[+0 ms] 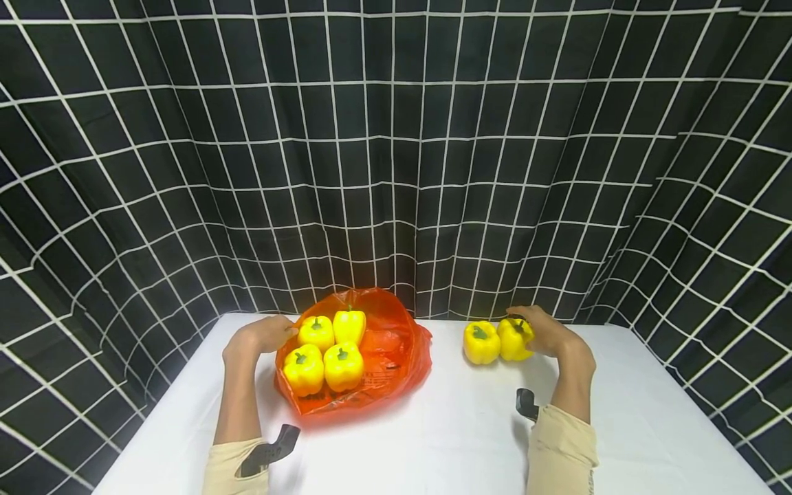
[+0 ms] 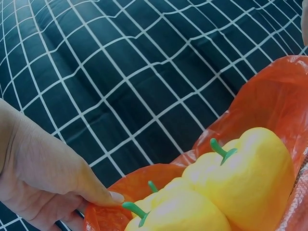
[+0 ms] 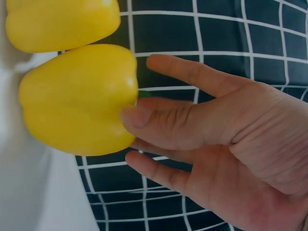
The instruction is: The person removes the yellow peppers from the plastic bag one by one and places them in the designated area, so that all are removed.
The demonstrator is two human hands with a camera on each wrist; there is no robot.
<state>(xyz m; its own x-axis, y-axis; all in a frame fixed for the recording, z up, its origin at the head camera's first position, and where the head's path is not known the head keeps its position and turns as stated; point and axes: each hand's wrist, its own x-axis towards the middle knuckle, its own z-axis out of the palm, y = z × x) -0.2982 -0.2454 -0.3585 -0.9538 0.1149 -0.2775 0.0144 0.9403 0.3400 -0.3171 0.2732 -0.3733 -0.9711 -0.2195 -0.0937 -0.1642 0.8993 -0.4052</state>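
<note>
Far R on the worktop (image 1: 458, 426), the outer yellow bell pepper (image 1: 513, 341) sits right beside the inner yellow bell pepper (image 1: 480, 342), w/ the R hand (image 1: 547, 331) at its stem end. Four bagged peppers (image 1: 344, 366) lie at the L of the open red plastic bag (image 1: 396, 371), & its R part has room.

Step in hand is prob. handling the outer pepper w/ the R hand while the L hand (image 1: 265, 335) steadies the bag. To do it well: get thumb & fingers on opposite shoulders of the pepper rather than relying on the stem, & mind the neighbour, as it's close enough to get knocked. Keep light tension on the bag rim; thin plastic prob. sags or tears if yanked.

Pose: R forearm comes up from the near edge, wrist bent inward, hand reaching from the outer side. R thumb tip rests against the pepper, index & little finger spread away from it; middle & ring partly hidden, so can't tell if there's a real grip or just contact. L wrist also bends inward, thumb & fingers pinching the bag's L rim, just beside the peppers.
</note>
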